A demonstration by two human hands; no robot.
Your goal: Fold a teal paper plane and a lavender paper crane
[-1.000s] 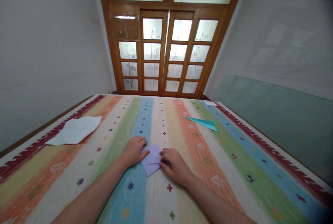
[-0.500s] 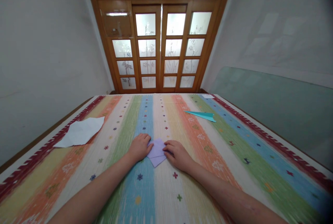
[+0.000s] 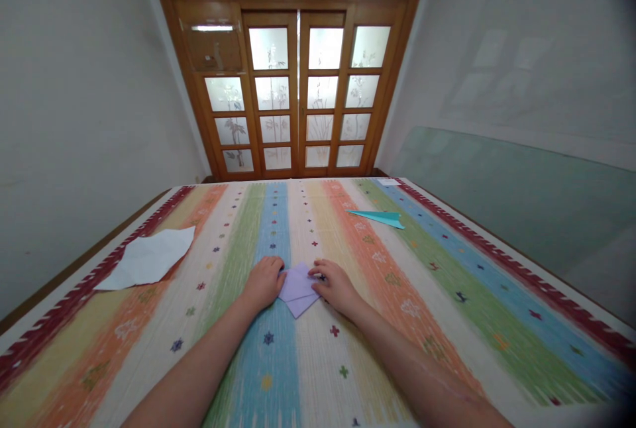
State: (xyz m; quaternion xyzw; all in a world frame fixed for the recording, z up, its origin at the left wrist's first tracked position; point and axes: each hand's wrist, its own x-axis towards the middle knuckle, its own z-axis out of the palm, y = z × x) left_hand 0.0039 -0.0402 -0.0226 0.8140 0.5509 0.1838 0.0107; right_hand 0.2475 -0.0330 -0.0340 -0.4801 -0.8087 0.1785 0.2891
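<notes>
A folded sheet of purple paper (image 3: 298, 289) lies on the striped tablecloth in front of me, a pointed flap toward me. At its left edge, my left hand (image 3: 267, 280) holds it, fingers curled and the thumb against the paper. My right hand (image 3: 334, 285) is at the right edge. Its thumb and forefinger are apart, a gap showing between them, with the fingertips close to or touching the paper. Both forearms rest low over the cloth.
To the left lies a crumpled white sheet of paper (image 3: 149, 258). A turquoise folded paper plane (image 3: 380, 216) sits farther off on the right. The striped tablecloth (image 3: 209, 348) covers the table, with walls on both sides and wooden glazed doors (image 3: 298, 110) beyond its far end.
My right thumb and forefinger have spread apart at the paper's right edge. The left hand stays at the left edge. The whole view has shifted slightly.
</notes>
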